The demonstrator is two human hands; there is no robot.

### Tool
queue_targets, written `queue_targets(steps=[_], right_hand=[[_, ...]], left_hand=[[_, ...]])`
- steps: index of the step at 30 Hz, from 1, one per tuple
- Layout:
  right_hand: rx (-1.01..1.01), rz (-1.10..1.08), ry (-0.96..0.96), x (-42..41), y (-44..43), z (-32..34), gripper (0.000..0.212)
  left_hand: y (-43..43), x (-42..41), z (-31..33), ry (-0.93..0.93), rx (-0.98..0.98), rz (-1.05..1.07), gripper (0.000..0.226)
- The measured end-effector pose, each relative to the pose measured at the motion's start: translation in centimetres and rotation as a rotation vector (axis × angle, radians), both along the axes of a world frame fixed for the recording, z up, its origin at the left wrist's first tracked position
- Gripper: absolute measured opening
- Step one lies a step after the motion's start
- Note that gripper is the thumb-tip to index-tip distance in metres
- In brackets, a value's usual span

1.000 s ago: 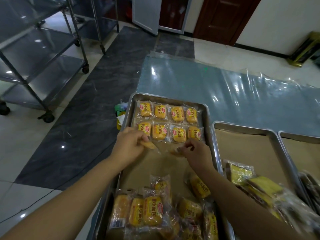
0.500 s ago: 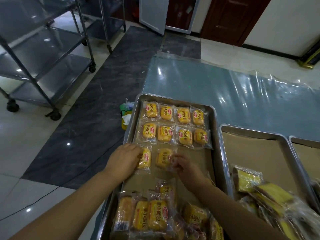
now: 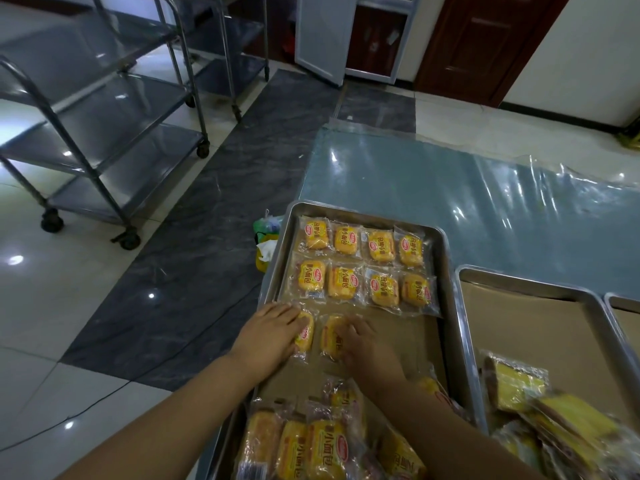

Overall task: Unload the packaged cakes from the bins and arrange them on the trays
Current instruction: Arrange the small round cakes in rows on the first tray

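Note:
A steel tray (image 3: 450,292) lined with brown paper holds two neat rows of yellow packaged cakes (image 3: 346,282) at its far end. A third row has two cakes. My left hand (image 3: 268,336) rests flat on the left cake (image 3: 305,336). My right hand (image 3: 363,344) lies over the right cake (image 3: 329,337), fingers spread on its wrapper. A loose heap of packaged cakes (image 3: 311,448) fills the tray's near end.
A second tray (image 3: 464,275) to the right holds a pile of yellow wrapped cakes (image 3: 540,420); a third tray's rim (image 3: 613,299) shows beyond it. The trays sit on a table under clear plastic sheet (image 3: 450,188). Steel trolleys (image 3: 97,133) stand at left; a bag (image 3: 266,237) lies on the floor.
Both hands brought two cakes down onto the paper below the second row and now press them flat. The camera has shifted slightly.

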State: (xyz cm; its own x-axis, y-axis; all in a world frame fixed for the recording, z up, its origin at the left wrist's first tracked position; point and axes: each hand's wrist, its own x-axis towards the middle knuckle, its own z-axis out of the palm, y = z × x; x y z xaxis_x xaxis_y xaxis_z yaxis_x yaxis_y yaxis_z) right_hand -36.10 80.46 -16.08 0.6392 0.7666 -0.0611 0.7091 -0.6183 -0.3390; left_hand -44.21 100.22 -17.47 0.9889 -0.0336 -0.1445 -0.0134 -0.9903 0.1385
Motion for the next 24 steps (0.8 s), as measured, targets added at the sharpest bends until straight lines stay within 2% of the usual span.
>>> queue_targets(steps=[5,8,10,13,18,24], right_hand=[[0.055,-0.029,0.005,0.0,0.7,-0.3,0.041],[0.015,-0.055,-0.057,-0.1,0.8,-0.6,0.044],[0.003,-0.075,-0.003,-0.4,1.0,-0.7,0.045],[-0.008,-0.085,0.082,-0.2,1.3,-0.4,0.035],[0.031,-0.14,0.217,0.5,0.3,1.2,0.037],[-0.031,-0.244,0.138,0.6,-5.0,1.9,0.036]], left_hand=[[-0.2,-0.1,0.1,-0.032,-0.005,0.006,0.057],[-0.3,0.1,0.3,-0.016,-0.028,0.025,0.058],[-0.4,0.1,0.3,-0.012,-0.035,0.039,0.058],[-0.6,0.0,0.6,-0.018,-0.045,0.051,0.057],[-2.3,-0.1,1.5,-0.173,-0.172,0.059,0.043],[-5.6,-0.6,1.9,-0.14,-0.225,-0.024,0.031]])
